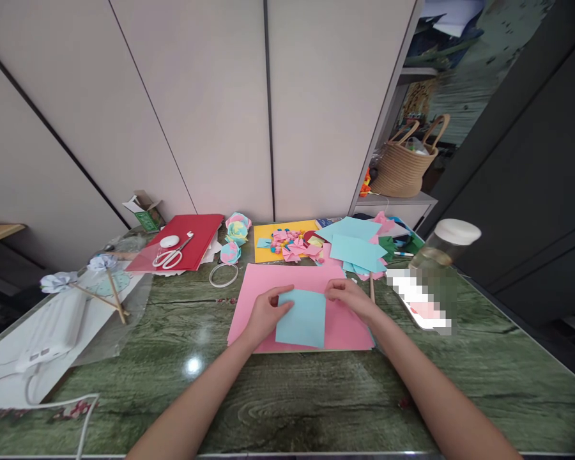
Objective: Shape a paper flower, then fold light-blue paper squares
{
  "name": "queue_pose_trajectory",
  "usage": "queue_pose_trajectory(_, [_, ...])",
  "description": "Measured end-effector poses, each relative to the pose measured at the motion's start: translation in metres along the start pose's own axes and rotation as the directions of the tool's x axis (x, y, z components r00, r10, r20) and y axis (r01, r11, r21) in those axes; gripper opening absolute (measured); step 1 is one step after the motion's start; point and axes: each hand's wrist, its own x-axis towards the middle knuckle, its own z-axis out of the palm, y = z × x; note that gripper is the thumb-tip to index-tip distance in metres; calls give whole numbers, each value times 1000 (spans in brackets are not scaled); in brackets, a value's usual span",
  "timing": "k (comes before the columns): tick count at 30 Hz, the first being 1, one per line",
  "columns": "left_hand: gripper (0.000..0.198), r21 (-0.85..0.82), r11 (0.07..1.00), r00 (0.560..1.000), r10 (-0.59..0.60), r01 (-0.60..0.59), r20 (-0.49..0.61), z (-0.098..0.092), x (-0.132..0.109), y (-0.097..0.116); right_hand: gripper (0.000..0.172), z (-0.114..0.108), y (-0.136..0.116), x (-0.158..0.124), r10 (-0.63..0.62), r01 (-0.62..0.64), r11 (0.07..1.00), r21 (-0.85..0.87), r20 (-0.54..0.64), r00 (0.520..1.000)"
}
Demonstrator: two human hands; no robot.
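Note:
A light blue paper square [303,319] lies on a large pink sheet [268,281] on the green table [287,396]. My left hand [266,313] rests on the blue paper's left edge, thumb over its top left corner, fingers curled and pressing. My right hand [349,299] pinches the paper's top right corner, fingers closed on it.
Behind the pink sheet lie a yellow sheet [263,252] with small folded paper pieces, a pile of blue and pink squares [359,249], a tape ring [223,275], white scissors [172,255] on a red sheet [201,233], and paper flowers [237,231]. A jar [443,252] stands at the right, a white power bank [52,332] at the left.

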Motion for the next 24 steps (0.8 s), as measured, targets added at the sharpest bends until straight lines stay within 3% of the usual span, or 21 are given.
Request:
queue_pose_trajectory(8, [39, -59, 998, 1000, -11, 12, 4, 8, -1, -7, 10, -4, 0, 0, 8, -7, 1000, -16, 20, 1000])
queue_pose_trajectory(13, [53, -177, 981, 995, -61, 75, 80, 3, 2, -4, 8, 2, -6, -2, -26, 26, 1000, 5, 30, 999])
queue_pose_trajectory(18, [20, -194, 964, 973, -148, 182, 177, 2, 3, 1, 8, 11, -14, -7, -68, 68, 998, -2, 73, 995])
queue_pose_trajectory(24, [15, -162, 975, 978, -127, 154, 166, 5, 1, 4, 8, 20, -19, -11, -111, 120, 989, -92, 102, 989])
